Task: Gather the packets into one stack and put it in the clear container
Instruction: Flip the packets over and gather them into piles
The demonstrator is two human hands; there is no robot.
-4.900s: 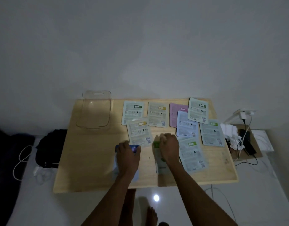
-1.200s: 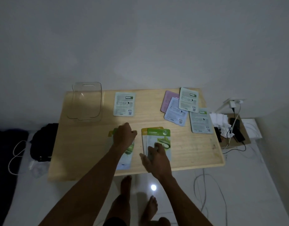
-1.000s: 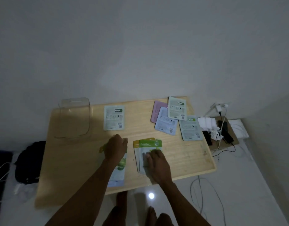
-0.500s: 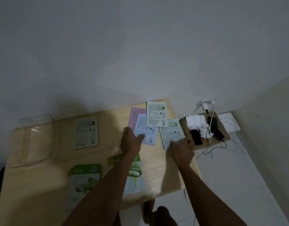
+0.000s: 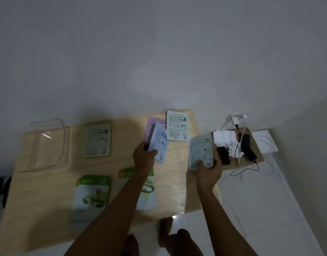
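My left hand [image 5: 144, 158] grips the lower edge of a pale lilac packet [image 5: 159, 141] and tilts it up off the wooden table [image 5: 48, 196]. My right hand [image 5: 208, 169] holds a grey-green packet [image 5: 200, 149] lifted at the table's right edge. A pink packet [image 5: 150, 128] and a white-green packet [image 5: 177, 125] lie at the far right. A grey packet [image 5: 98, 140] lies near the back middle. Two green face-up piles [image 5: 91, 193] [image 5: 148, 189] sit near the front. The clear container [image 5: 45, 145] stands at the back left.
A low side surface [image 5: 251, 159] to the right of the table carries phones [image 5: 247, 150], white tissue [image 5: 223, 137] and cables. A charger [image 5: 235, 120] is plugged into the wall. My feet [image 5: 177, 237] stand on the white floor below the table's front edge.
Both hands left the green piles and reached to the right. The left hand took hold of the lilac packet, the right hand picked up the grey-green packet. The view swung right.
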